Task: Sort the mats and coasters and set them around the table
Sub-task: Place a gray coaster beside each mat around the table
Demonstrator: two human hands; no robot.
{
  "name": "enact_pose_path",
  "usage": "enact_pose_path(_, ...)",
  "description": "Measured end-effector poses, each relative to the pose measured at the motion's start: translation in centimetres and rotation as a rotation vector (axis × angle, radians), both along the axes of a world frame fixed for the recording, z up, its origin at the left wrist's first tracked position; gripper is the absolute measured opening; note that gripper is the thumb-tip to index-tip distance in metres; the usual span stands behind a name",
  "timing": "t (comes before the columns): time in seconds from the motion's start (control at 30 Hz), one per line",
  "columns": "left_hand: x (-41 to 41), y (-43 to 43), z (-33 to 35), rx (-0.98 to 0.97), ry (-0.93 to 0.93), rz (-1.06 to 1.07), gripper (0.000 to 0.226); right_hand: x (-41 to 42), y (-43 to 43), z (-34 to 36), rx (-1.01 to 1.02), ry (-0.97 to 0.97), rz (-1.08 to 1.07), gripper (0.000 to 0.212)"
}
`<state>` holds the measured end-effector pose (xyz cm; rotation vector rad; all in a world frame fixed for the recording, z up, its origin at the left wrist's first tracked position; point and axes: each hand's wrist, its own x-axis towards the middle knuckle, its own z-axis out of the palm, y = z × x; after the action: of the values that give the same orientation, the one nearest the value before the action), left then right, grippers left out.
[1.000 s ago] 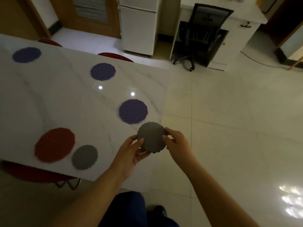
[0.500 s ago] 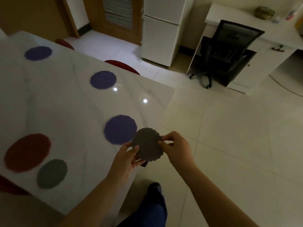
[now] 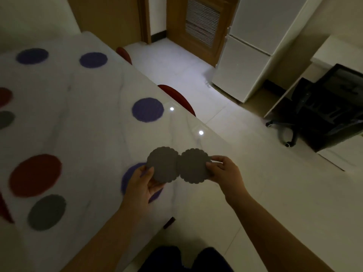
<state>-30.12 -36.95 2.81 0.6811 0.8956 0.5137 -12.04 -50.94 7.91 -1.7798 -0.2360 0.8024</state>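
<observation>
Two grey scalloped coasters are held side by side above the white marble table (image 3: pixel 94 146), near its right edge. My left hand (image 3: pixel 142 185) pinches the left grey coaster (image 3: pixel 164 165). My right hand (image 3: pixel 225 171) pinches the right grey coaster (image 3: pixel 193 165). Their edges overlap slightly. Under my left hand lies a purple mat (image 3: pixel 127 177), partly hidden. On the table lie a red mat (image 3: pixel 35 174), a grey coaster (image 3: pixel 47 212) beside it, and more purple mats (image 3: pixel 147 109), (image 3: pixel 93 59), (image 3: pixel 32 55).
Red chair backs (image 3: pixel 177 97), (image 3: pixel 124 54) stand along the table's far side. A white fridge (image 3: pixel 249 61) and a wooden door (image 3: pixel 200 26) are beyond, and a black office chair (image 3: pixel 324 110) is at the right. Another red mat (image 3: pixel 5 96) and grey coaster (image 3: pixel 5 118) lie at the left edge.
The grey stack held in both hands has been split into two coasters, one in each hand. The view has swung over the table, and my hands are now above its right edge.
</observation>
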Motion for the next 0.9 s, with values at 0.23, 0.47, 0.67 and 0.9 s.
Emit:
enact_pose_path(0.23, -0.9, 0.0, -1.3, 0.032, 0.073, 0.407, 0.026, 6.7, 4.3, -2.5, -0.068, -0.014, 0.297, 0.019)
enact_pose_path(0.47, 0.0, -5.0, -1.4, 0.016, 0.042, 0.812, 0.018, 9.6, 9.8, -5.8, -0.157, 0.046, 0.674, 0.02)
enact_pose_path(0.67, -0.5, -9.3, -0.7, -0.01, 0.063, 1.003, 0.028, 9.5, 12.6, -8.7, -0.263, 0.056, 0.731, 0.026)
enact_pose_path(0.9, -1.2, -10.8, 0.0, -0.018, 0.099, 1.069, 0.03, 9.1, 14.6, -10.6, -0.327, -0.019, 0.771, 0.023)
